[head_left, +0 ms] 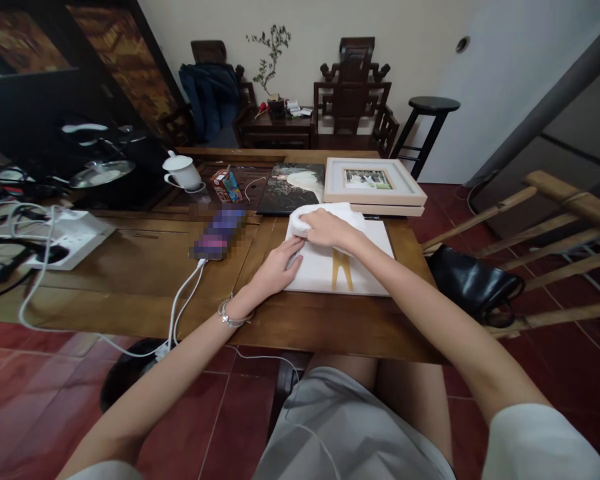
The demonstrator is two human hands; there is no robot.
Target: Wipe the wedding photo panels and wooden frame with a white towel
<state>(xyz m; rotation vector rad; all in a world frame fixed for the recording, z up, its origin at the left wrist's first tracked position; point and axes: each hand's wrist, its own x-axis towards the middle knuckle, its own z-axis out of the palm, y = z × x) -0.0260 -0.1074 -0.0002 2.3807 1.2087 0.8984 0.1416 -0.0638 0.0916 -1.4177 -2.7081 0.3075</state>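
Note:
A white panel with a mustard-yellow figure on it lies flat on the wooden table near its right end. My right hand is closed on a white cloth, pressing it against the panel's upper part. Part of the yellow figure is hidden under that hand and forearm. At the panel's left edge rests my left hand, its fingers stretched out flat and its fingertips close to the cloth.
Behind the panel lie a dark picture and a pale framed photo. Leftward are a phone on a white cable, a small box, a lidded white cup and a power strip. A wooden chair stands at right.

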